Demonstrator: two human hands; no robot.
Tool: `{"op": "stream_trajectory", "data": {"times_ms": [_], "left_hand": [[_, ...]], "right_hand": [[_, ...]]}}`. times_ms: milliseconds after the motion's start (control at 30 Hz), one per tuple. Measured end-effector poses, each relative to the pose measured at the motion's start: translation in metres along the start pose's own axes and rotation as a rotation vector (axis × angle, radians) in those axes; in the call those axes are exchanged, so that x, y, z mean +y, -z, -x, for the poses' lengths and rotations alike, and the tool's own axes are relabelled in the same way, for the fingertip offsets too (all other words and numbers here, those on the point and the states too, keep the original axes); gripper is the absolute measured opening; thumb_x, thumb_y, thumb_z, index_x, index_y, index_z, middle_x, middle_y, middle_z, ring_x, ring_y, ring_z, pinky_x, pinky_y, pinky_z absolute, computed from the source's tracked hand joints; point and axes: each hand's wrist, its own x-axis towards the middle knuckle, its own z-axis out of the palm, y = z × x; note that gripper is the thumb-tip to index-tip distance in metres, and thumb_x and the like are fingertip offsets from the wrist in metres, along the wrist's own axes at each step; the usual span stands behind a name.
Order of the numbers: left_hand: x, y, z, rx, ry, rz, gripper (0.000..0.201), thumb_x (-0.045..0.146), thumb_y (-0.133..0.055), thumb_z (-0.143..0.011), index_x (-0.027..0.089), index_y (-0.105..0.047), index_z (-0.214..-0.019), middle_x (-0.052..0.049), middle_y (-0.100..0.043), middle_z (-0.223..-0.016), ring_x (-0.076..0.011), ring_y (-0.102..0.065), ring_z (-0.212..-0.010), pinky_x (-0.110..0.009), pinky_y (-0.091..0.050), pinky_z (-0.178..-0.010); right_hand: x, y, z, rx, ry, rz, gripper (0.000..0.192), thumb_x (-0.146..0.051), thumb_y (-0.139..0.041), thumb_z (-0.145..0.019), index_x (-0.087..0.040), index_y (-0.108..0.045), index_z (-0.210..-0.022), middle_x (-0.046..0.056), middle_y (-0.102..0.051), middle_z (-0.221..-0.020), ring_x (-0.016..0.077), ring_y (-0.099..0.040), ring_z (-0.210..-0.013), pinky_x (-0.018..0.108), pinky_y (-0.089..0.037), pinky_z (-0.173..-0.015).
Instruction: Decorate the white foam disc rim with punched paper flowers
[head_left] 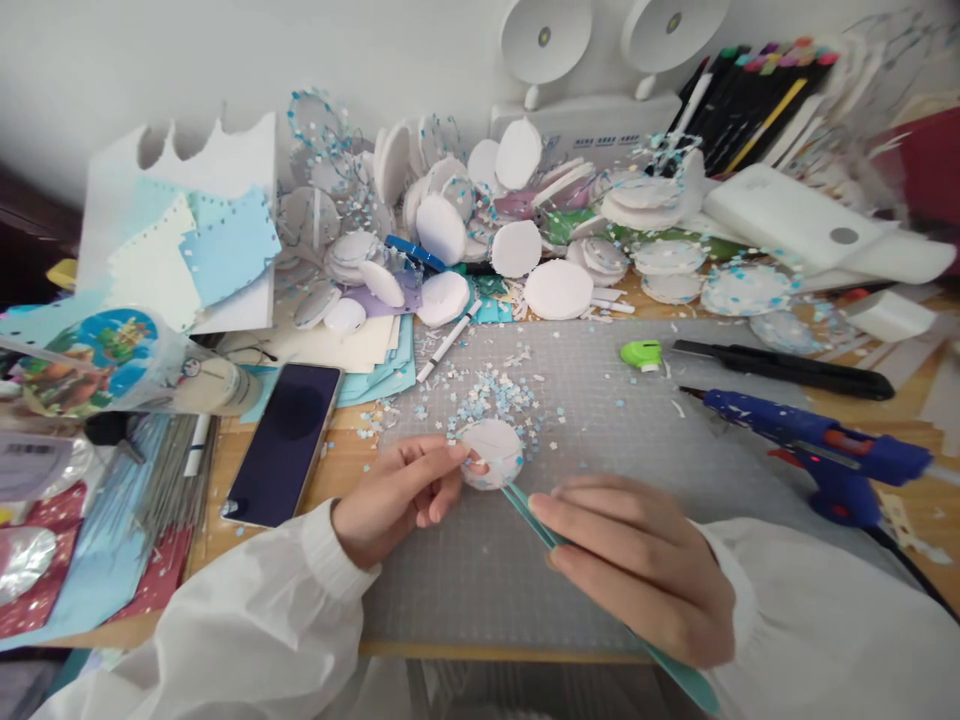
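Note:
My left hand (412,484) pinches the left edge of a thin white disc (498,448) that has small blue and white pieces along its rim. Teal tweezers (527,508) are held in my right hand (637,560), their tips at the disc's lower edge. Whether the tips grip a piece cannot be made out. Just beyond the disc, a scattered heap of tiny blue and white flower-shaped pieces (491,398) lies on the grey cutting mat (465,590).
A blue glue gun (817,432), black utility knife (787,368) and small green tool (640,354) lie right. A phone (285,445) and plastic cup (97,360) are left. Many white discs (559,290) crowd the back, beneath a twin-headed lamp (545,40). A white marker (448,342) lies mid-mat.

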Motion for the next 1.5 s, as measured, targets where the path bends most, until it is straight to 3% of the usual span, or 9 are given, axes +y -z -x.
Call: {"op": "stream_trajectory", "data": {"times_ms": [100, 233, 933, 1300, 1500], "left_hand": [[0.0, 0.0, 0.0, -0.002, 0.009, 0.008, 0.036, 0.046, -0.062, -0.083, 0.011, -0.063, -0.074, 0.007, -0.041, -0.038, -0.003, -0.027, -0.035, -0.02, -0.016, -0.039], [0.0, -0.001, 0.0, 0.0, 0.022, -0.006, 0.036, 0.047, -0.062, -0.082, 0.011, -0.066, -0.077, 0.007, -0.042, -0.038, -0.0031, -0.028, -0.034, -0.02, -0.017, -0.039], [0.002, -0.005, 0.002, -0.011, 0.068, -0.065, 0.038, 0.049, -0.063, -0.08, 0.011, -0.064, -0.075, 0.007, -0.044, -0.038, -0.0031, -0.031, -0.035, -0.018, -0.023, -0.039], [0.005, -0.006, 0.002, 0.006, 0.118, -0.088, 0.033, 0.045, -0.066, -0.078, 0.013, -0.066, -0.076, 0.007, -0.045, -0.041, -0.0026, -0.032, -0.035, -0.017, -0.02, -0.038], [0.005, -0.006, 0.001, 0.005, 0.105, -0.072, 0.033, 0.044, -0.067, -0.077, 0.012, -0.065, -0.075, 0.007, -0.045, -0.04, -0.0026, -0.031, -0.035, -0.018, -0.021, -0.039]], "right_hand": [[0.006, -0.002, -0.008, 0.055, 0.14, 0.039, 0.012, -0.005, -0.05, -0.083, -0.01, -0.061, -0.081, 0.014, -0.07, -0.092, 0.0201, -0.066, -0.085, 0.032, -0.061, -0.07], [0.009, -0.005, -0.01, 0.047, 0.169, 0.066, 0.01, -0.003, -0.052, -0.08, -0.01, -0.061, -0.079, 0.015, -0.07, -0.088, 0.0202, -0.065, -0.078, 0.032, -0.061, -0.064], [0.002, -0.009, -0.005, 0.03, 0.168, 0.081, 0.011, -0.005, -0.054, -0.077, -0.011, -0.062, -0.077, 0.016, -0.072, -0.087, 0.0205, -0.065, -0.075, 0.034, -0.058, -0.064], [0.001, -0.012, -0.003, 0.024, 0.061, 0.085, 0.012, -0.001, -0.056, -0.076, -0.01, -0.064, -0.078, 0.013, -0.071, -0.087, 0.0181, -0.063, -0.074, 0.032, -0.058, -0.064], [0.004, -0.011, -0.004, 0.026, 0.093, 0.072, 0.013, -0.001, -0.055, -0.076, -0.011, -0.063, -0.079, 0.013, -0.069, -0.09, 0.0185, -0.063, -0.078, 0.033, -0.059, -0.065]]}}
